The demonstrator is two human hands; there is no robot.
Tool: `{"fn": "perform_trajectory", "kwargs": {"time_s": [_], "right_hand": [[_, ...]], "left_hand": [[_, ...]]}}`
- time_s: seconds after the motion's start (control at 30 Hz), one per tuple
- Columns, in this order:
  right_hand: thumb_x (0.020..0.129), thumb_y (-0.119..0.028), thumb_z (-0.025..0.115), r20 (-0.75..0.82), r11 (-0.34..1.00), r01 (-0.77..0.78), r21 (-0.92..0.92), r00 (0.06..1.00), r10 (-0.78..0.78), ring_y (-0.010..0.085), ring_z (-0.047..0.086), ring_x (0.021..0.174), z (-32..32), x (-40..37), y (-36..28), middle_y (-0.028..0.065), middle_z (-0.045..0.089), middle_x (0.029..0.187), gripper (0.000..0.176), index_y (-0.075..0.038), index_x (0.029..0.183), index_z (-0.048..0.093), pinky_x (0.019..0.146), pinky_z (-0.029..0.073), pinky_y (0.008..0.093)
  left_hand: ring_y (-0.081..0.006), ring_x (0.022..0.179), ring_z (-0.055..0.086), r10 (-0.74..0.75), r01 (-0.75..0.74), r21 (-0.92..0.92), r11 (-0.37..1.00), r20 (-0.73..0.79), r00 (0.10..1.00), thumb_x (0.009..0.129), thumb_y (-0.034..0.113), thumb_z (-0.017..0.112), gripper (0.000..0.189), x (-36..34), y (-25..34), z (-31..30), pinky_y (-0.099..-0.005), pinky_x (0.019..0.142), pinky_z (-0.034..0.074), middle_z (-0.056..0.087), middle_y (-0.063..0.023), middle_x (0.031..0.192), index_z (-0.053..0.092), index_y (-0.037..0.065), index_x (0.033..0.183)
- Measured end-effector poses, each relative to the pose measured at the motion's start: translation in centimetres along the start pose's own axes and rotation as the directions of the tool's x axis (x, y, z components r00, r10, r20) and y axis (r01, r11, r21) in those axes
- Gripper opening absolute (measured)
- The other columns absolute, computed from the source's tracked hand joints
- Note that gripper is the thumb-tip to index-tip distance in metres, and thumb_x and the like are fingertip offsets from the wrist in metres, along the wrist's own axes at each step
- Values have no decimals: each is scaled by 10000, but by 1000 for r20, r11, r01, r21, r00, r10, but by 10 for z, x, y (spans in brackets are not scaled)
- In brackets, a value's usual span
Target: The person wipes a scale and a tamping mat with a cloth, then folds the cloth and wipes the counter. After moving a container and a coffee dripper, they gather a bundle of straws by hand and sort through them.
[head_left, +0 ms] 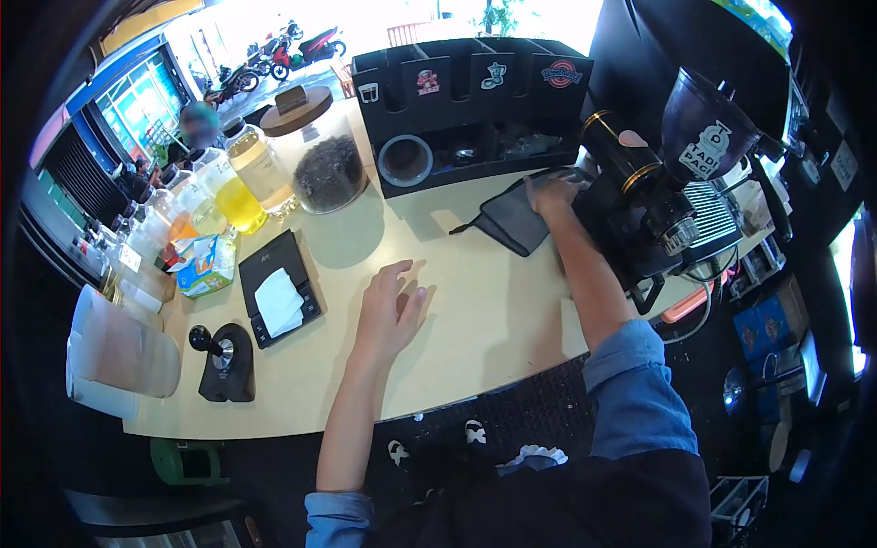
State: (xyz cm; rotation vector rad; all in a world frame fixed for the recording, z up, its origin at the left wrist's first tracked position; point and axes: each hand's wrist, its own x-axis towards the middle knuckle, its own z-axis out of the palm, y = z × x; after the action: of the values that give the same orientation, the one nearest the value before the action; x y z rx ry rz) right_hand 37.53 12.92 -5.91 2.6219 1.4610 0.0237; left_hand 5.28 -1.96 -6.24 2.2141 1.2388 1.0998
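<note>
My left hand (391,306) hovers over the middle of the pale wooden table (438,356), fingers apart and holding nothing. Over by the coffee grinder, my right hand (554,194) is on a dark grey cloth (513,222), its fingers appearing closed on the cloth's far right part. The fingertips are partly hard to make out against the dark background. A small loop sticks out from the cloth's left corner. Just right of that hand stands the black grinder (703,137) with a dark hopper, beside a black cylinder (624,152) with gold bands.
A black organizer (475,110) stands at the back. To the left are a jar of dark beans (329,173), several bottles (239,205), a tissue pack (206,267), a black scale (301,315) with white tissue, a tamper (224,352) on its stand and plastic pitchers (128,352).
</note>
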Motion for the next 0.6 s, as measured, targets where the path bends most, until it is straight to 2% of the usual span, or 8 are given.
{"fn": "perform_trajectory", "kwargs": {"time_s": [0.1, 0.17, 0.2, 0.27, 0.4, 0.47, 0.57, 0.6], "right_hand": [[878, -606, 212, -105, 998, -53, -38, 993, 49, 391, 198, 1330, 12, 7, -4, 193, 197, 1452, 821, 36, 1390, 186, 1052, 122, 575], [913, -541, 182, -144, 988, -146, -45, 980, 138, 386, 290, 1295, 35, 29, -13, 191, 252, 1432, 716, 2, 1365, 296, 1029, 196, 584], [913, -541, 182, -147, 989, -144, -45, 980, 136, 386, 290, 1295, 33, 23, -15, 191, 252, 1432, 716, 2, 1365, 296, 1029, 196, 584], [930, -497, 202, -134, 997, -69, -37, 989, 63, 387, 275, 1302, 32, 7, -15, 189, 265, 1427, 674, 17, 1347, 327, 1024, 207, 587], [934, -484, 201, -118, 998, -48, -26, 992, 45, 392, 263, 1305, 21, -26, -25, 187, 274, 1424, 659, 15, 1338, 346, 1022, 210, 587], [928, -489, 242, -102, 1000, 28, -2, 994, -28, 423, 240, 1304, 19, -40, -34, 192, 259, 1430, 681, 54, 1331, 328, 1005, 204, 612], [932, -468, 233, -149, 994, 95, -57, 984, -102, 404, 272, 1297, 19, -67, -54, 177, 289, 1420, 645, 24, 1334, 346, 1004, 232, 592], [928, -471, 250, -147, 988, 145, -45, 978, -150, 421, 287, 1282, 14, -78, -60, 203, 292, 1411, 654, 37, 1326, 351, 1003, 227, 594]], "left_hand": [[-339, 1010, 524, -36, 36, -40, 999, 8, 999, 824, 165, 589, 374, 0, 4, -2, -408, 850, 426, 541, -176, 1115, 466, 19, 1146], [-336, 998, 525, -10, 10, -37, 999, 12, 1000, 821, 163, 588, 372, 0, 5, -3, -410, 849, 425, 542, -168, 1110, 468, 23, 1144], [-336, 998, 525, -10, 10, -37, 999, 8, 1000, 821, 163, 588, 372, 1, 7, -4, -410, 849, 425, 542, -168, 1110, 468, 23, 1144], [-335, 994, 523, -60, 61, -36, 997, 33, 998, 814, 160, 589, 371, 2, 13, -6, -407, 849, 424, 543, -165, 1103, 472, 30, 1141], [-332, 987, 524, -38, 39, -23, 999, 32, 999, 810, 170, 587, 374, 2, 13, -5, -405, 845, 424, 543, -164, 1101, 475, 35, 1141], [-331, 1000, 520, -57, 58, -35, 998, 30, 998, 813, 184, 582, 373, 2, 12, -3, -400, 848, 421, 545, -163, 1102, 478, 34, 1138], [-324, 1054, 513, -18, 17, 4, 1000, 47, 999, 832, 182, 583, 379, 2, 9, -3, -380, 886, 422, 528, -167, 1130, 461, 31, 1158], [-324, 1054, 513, -16, 16, 5, 1000, 48, 999, 832, 182, 583, 379, 1, 8, -3, -380, 886, 422, 528, -167, 1130, 461, 31, 1158]]}}
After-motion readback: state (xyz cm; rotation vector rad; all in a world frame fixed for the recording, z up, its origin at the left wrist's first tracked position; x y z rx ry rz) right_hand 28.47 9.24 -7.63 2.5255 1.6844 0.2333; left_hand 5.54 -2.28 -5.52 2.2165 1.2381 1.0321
